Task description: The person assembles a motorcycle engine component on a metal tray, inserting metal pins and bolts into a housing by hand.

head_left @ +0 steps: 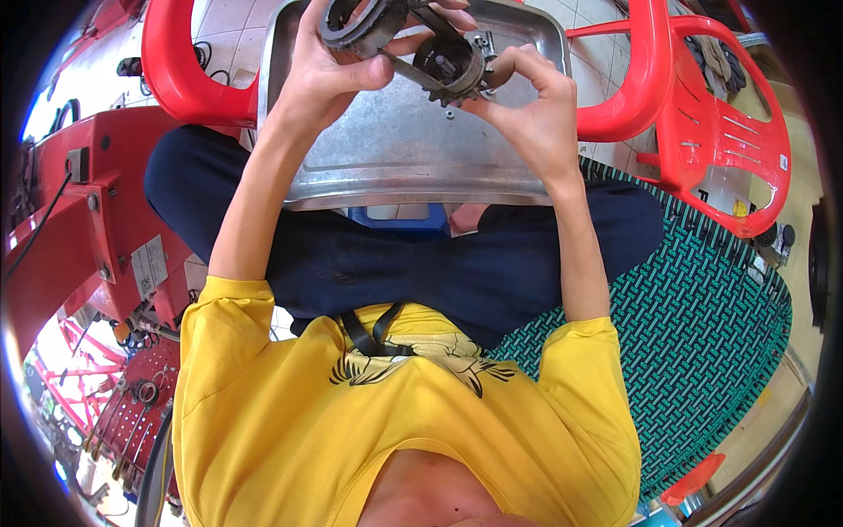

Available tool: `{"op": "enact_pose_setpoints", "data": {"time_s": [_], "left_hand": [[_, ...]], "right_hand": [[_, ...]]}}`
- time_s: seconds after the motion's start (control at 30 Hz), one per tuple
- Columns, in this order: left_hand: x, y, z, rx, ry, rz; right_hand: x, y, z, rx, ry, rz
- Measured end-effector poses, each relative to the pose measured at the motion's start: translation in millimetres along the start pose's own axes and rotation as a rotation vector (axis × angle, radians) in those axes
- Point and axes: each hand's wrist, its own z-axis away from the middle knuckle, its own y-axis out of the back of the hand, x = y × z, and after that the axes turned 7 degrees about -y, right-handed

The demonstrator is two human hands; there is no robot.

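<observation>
Above a metal tray (395, 167), I hold up a dark, greasy metal machine part (452, 68). It has a wide open ring at its left end and a round, toothed housing with a shaft inside at its right end; bars join the two. My left hand (329, 88) is wrapped round the ring end and the bars, thumb along the near side. At the toothed end, my right hand (537, 110) pinches the rim between thumb and bent forefinger. Small bolts (485, 42) and a nut (450, 115) lie on the tray, partly behind the part.
Red plastic chairs (724, 132) stand at the far right, and a red chair frame (198, 70) bounds the tray's left side. Red machinery (88, 202) fills the left. A green woven seat (694, 342) lies on the right. My crossed legs (421, 263) are below the tray.
</observation>
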Motion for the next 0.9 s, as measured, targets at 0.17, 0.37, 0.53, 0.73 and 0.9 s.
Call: {"op": "enact_pose_setpoints", "data": {"time_s": [0.17, 0.37, 0.53, 0.73, 0.9], "left_hand": [[7, -6, -4, -0.068, -0.009, -0.033], [0, -2, 5, 0.044, 0.044, 0.025], [0, -5, 6, 0.087, 0.077, 0.025], [4, -3, 1, 0.055, 0.077, -0.006], [1, -6, 6, 0.101, 0.095, 0.034]], "right_hand": [[3, -2, 0, -0.028, -0.011, -0.072], [-10, -4, -2, 0.043, 0.025, -0.086], [-4, 2, 3, -0.047, -0.055, 0.063], [3, -1, 2, -0.054, -0.028, -0.104], [-6, -1, 2, -0.022, -0.055, -0.021]]}}
